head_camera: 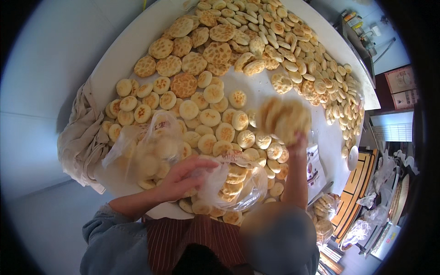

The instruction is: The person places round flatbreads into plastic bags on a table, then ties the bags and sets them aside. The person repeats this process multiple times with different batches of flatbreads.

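My left hand [187, 177] is at a clear plastic bag [252, 192] with several round flatbreads [232, 184] inside; the fingers lie at the bag's left side, and whether they pinch the film cannot be told. My right hand [298, 142] holds a blurred stack of larger browned flatbreads [284, 118] above the table, to the right of the small breads. Left of my left hand lies another plastic bag [161, 137] with pale round breads in it. Small round breads [209, 117] cover the table around both bags.
The white table [117, 65] bears a big heap of small breads [309, 65] and large patterned flatbreads [194, 63] at the far side. A crumpled cloth [84, 137] lies on the left edge. Bagged breads [325, 209] and a wooden slatted board [354, 192] are at right.
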`<state>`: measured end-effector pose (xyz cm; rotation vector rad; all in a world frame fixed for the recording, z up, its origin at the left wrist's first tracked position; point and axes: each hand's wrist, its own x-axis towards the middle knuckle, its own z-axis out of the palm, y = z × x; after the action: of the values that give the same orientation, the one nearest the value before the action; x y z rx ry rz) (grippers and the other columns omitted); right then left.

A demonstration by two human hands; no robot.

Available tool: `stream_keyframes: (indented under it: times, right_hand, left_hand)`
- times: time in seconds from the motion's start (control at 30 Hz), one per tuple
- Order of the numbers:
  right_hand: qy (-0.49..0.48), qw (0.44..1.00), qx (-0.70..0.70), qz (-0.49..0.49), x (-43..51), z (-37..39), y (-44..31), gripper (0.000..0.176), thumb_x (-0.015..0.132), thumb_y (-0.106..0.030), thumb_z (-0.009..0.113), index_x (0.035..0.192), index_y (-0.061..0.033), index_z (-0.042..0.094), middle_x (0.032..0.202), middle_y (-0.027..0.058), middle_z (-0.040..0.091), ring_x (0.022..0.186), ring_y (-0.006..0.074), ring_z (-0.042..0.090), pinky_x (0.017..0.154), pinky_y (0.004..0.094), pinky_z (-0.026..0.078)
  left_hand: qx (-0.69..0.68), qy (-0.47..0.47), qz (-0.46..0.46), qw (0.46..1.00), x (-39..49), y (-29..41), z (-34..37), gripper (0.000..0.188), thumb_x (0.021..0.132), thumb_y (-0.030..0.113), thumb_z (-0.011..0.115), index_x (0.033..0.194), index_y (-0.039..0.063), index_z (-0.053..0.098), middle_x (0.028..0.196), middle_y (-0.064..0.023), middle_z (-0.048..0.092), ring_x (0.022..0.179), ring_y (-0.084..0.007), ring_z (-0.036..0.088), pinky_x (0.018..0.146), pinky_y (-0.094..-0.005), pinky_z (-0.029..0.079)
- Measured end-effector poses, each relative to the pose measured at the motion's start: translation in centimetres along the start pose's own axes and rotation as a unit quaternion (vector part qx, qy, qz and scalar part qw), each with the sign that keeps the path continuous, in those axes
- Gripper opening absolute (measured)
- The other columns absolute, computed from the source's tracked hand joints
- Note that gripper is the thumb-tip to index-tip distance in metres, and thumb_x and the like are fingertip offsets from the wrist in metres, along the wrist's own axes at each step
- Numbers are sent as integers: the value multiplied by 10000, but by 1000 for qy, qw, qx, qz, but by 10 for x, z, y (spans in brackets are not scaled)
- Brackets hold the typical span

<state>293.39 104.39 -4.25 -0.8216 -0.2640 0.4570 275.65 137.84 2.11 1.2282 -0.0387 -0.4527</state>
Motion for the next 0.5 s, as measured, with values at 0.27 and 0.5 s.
stream_keyframes:
  times: [0.27, 0.5]
  right_hand:
    - [-34, 938, -332, -94, -96, 167, 78, 685, 736, -239, 765, 1283, -41, 403, 1220, 140, 537, 1142, 271, 524, 920, 391, 451]
    - [-101, 807, -563, 145, -59, 166, 177, 462, 765, -143, 628, 1214, -79, 541, 1243, 140, 516, 1205, 316, 476, 1041, 464, 340]
  left_hand:
    - [-51, 49, 60, 996, -2, 5, 29, 392, 881, -33, 488, 1256, 49, 561, 965, -5, 536, 670, -50, 453, 591, -193, 381]
    - [2, 50, 110, 993, -3, 9, 45, 382, 843, -73, 470, 1198, -1, 592, 885, -5, 555, 599, -57, 419, 525, -190, 333]
